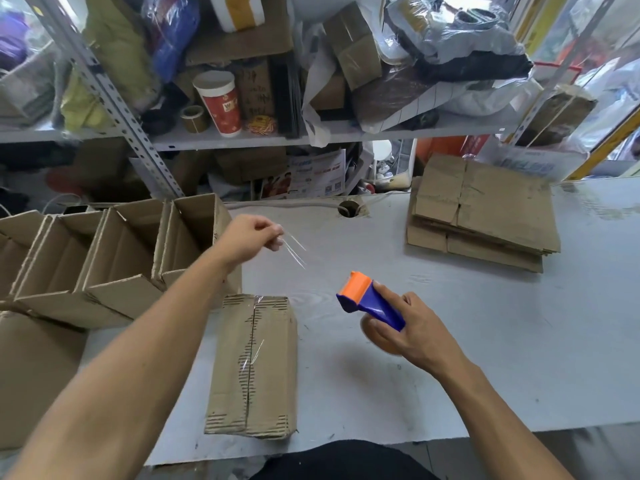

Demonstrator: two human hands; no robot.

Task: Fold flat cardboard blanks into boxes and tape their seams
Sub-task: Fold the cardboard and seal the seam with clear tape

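— Where's the box?
— The taped box lies on the table, between both arms. The left hand above it pinches a clear tape strip.
— And the right hand?
— Beside the box, gripping the tape dispenser.

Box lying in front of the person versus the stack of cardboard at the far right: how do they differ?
The box is folded into shape, one piece, with clear tape along its centre seam. The stack of blanks is several flat sheets piled together, with no tape that I can see. The box lies near the table's front edge, the stack farther back. Both are worn brown corrugated cardboard.
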